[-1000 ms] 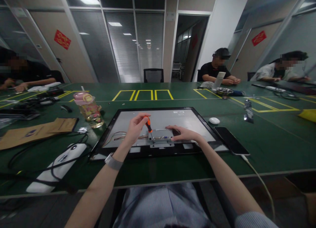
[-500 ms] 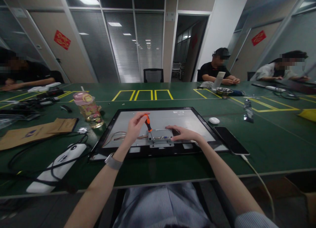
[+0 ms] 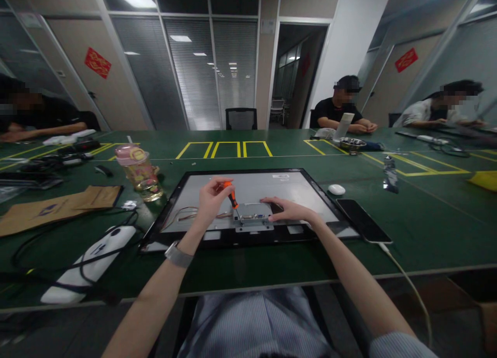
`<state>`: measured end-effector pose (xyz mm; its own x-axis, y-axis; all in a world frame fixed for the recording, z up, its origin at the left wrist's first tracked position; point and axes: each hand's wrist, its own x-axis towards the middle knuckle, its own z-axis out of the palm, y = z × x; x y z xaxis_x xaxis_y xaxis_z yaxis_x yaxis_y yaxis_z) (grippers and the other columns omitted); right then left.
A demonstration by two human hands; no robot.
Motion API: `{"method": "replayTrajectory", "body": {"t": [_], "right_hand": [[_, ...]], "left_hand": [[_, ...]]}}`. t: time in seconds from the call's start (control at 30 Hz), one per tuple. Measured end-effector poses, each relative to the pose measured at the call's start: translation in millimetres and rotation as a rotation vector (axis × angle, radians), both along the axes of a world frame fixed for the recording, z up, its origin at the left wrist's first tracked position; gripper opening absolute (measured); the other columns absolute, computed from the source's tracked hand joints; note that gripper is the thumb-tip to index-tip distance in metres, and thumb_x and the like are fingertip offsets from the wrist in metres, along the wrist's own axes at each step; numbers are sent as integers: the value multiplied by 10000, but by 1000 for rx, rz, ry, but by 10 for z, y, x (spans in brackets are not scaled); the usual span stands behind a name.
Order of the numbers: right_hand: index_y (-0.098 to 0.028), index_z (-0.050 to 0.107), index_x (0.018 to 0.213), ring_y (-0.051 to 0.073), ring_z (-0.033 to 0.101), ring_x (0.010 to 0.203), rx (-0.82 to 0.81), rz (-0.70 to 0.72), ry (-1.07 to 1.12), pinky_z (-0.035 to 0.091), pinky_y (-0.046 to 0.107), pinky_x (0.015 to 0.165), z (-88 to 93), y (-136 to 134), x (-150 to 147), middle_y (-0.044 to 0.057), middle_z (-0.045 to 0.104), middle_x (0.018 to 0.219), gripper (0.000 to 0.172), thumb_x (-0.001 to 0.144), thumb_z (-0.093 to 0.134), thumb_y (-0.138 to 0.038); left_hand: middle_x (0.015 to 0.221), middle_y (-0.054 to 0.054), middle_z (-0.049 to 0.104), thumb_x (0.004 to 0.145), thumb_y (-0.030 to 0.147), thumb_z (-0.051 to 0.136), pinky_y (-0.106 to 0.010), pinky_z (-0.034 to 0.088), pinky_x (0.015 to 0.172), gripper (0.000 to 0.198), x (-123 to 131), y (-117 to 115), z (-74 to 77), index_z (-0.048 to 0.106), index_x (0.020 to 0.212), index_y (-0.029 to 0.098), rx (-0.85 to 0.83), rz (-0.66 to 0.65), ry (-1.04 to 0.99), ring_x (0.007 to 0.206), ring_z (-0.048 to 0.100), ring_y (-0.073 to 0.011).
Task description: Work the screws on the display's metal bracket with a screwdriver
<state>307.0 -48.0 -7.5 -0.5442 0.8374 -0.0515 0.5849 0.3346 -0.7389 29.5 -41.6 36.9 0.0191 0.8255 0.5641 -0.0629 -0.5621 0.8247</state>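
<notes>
A flat display panel with a black frame and grey back lies on the green table. On its near part sits a metal bracket with connectors along it. My left hand pinches the handle end of an orange and black screwdriver, whose shaft slants down to the bracket's left end. My right hand rests at the bracket's right end, fingers apart, fingertips over the panel, holding nothing. Thin coloured wires run across the panel left of the bracket.
Right of the panel are a phone with a cable and a white case. To the left stand a pink-lidded bottle, paper bags and a white power bank-like object under black cables. Several people sit across the table.
The fingers of my left hand have shifted slightly on the screwdriver's handle, and more of its orange end shows. My right hand has stayed in place.
</notes>
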Motion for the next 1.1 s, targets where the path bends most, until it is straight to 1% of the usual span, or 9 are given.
{"method": "replayTrajectory", "body": {"t": [0.1, 0.23, 0.4, 0.53, 0.63, 0.77, 0.83, 0.93, 1.1], "right_hand": [[-266, 418, 1387, 285, 379, 1320, 8, 8, 10, 271, 447, 1124, 7, -6, -1, 52, 432, 1433, 747, 742, 680, -537], [-275, 422, 1383, 282, 393, 1310, 19, 12, 11, 280, 454, 1119, 15, -12, -7, 50, 441, 1423, 733, 747, 673, -541], [-269, 413, 1392, 296, 369, 1323, 3, -11, -18, 272, 468, 1119, 27, -18, -17, 59, 427, 1433, 751, 746, 671, -551], [-270, 421, 1387, 295, 374, 1320, 6, -10, -15, 272, 469, 1119, 35, -26, -18, 58, 442, 1422, 750, 741, 672, -556], [-275, 420, 1385, 286, 379, 1319, 11, -9, -8, 275, 466, 1118, 27, -24, -15, 55, 435, 1427, 742, 744, 671, -553], [-255, 421, 1384, 274, 389, 1314, 25, 7, 3, 271, 441, 1125, 3, -9, -11, 63, 434, 1430, 744, 748, 671, -548], [-258, 424, 1381, 275, 382, 1321, 31, 12, 10, 262, 440, 1130, -7, -6, -11, 58, 435, 1432, 738, 749, 667, -551], [-276, 420, 1384, 286, 348, 1342, 25, 9, 9, 249, 453, 1135, -10, -15, -12, 43, 431, 1437, 740, 747, 662, -564], [-289, 401, 1396, 302, 335, 1345, 5, -26, -20, 241, 478, 1130, 20, -60, -22, 50, 421, 1440, 742, 757, 647, -573]], "left_hand": [[752, -4, 625, 723, 324, 709, -210, 448, 618, 194, -8, 2, 4, 702, 829, 162, -7, 11, -1, 652, 560, -96], [784, -17, 660, 757, 328, 687, -223, 465, 689, 235, -23, 40, -42, 708, 930, 170, -37, -70, -38, 701, 590, -109], [875, -67, 709, 814, 325, 625, -290, 480, 830, 273, -32, 50, -72, 698, 1014, 153, -46, -149, -68, 847, 649, -167], [961, -95, 719, 831, 330, 593, -345, 476, 891, 307, -25, 29, -72, 689, 1056, 145, -51, -206, -109, 913, 662, -204], [939, -85, 720, 824, 326, 611, -331, 487, 858, 303, -21, 29, -79, 689, 1061, 155, -43, -199, -73, 870, 660, -187], [838, -21, 693, 751, 286, 704, -227, 478, 739, 249, -23, 56, -99, 715, 983, 196, -26, -116, -24, 758, 615, -115], [825, -6, 668, 722, 275, 729, -204, 469, 704, 239, -22, 69, -107, 720, 950, 204, -27, -107, -34, 736, 592, -100], [870, -22, 667, 731, 295, 721, -216, 475, 730, 223, -18, 72, -105, 720, 930, 196, -39, -119, -69, 786, 606, -119], [933, -66, 704, 811, 384, 629, -257, 486, 811, 253, -11, 40, -65, 723, 904, 169, -94, -227, -174, 857, 647, -155]]}}
